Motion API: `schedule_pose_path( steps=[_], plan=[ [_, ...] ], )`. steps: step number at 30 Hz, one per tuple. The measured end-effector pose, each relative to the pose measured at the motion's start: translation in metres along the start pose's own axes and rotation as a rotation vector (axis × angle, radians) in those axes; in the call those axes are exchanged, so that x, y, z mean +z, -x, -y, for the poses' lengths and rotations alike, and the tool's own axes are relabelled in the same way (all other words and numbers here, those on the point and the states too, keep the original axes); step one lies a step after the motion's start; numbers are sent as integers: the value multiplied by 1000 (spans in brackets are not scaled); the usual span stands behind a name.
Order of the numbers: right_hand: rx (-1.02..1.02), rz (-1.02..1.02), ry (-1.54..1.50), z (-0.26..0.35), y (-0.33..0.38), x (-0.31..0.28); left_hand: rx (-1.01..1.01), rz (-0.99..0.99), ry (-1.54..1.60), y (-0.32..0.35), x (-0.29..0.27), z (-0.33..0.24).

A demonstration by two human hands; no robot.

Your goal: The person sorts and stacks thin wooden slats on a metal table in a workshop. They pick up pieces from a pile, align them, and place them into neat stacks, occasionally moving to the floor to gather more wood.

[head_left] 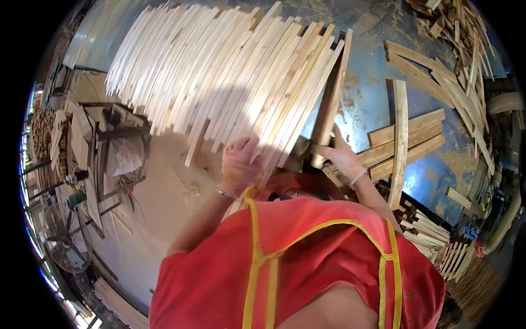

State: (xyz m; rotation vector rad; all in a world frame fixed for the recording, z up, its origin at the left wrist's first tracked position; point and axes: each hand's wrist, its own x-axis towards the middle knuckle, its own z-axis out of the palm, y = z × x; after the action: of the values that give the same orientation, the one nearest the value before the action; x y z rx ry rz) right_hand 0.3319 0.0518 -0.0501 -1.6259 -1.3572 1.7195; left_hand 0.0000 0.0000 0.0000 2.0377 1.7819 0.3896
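Observation:
Many long pale wooden strips (230,71) lie side by side in a broad row in front of me. At their near ends is my left hand (241,162), in a light work glove, with its fingers curled in; whatever they hold is hidden. A thicker wooden board (336,90) stands on edge along the row's right side, its left face dark. My right hand (342,158), also gloved, grips this board near its close end, thumb and fingers on either side. One darker-edged strip (197,143) juts toward me from the row, left of my left hand.
A dusty metal table (364,82) extends to the right, bearing several planks (411,137) with one board (401,131) across them. Scrap wood (466,60) piles up at the far right. At left are a floor fan (66,241) and a metal frame (98,164). Short sticks (430,227) are stacked at lower right.

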Motion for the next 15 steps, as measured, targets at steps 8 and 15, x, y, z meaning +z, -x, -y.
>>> schedule_pose_path(
  steps=[8, 15],
  plan=[
    [47, -642, 433, 32, 63, -61, -574, 471, 740, 110, -28, 27],
    [215, -704, 808, -105, 143, -165, -934, 566, 1240, 69, 46, 10]
  ],
)
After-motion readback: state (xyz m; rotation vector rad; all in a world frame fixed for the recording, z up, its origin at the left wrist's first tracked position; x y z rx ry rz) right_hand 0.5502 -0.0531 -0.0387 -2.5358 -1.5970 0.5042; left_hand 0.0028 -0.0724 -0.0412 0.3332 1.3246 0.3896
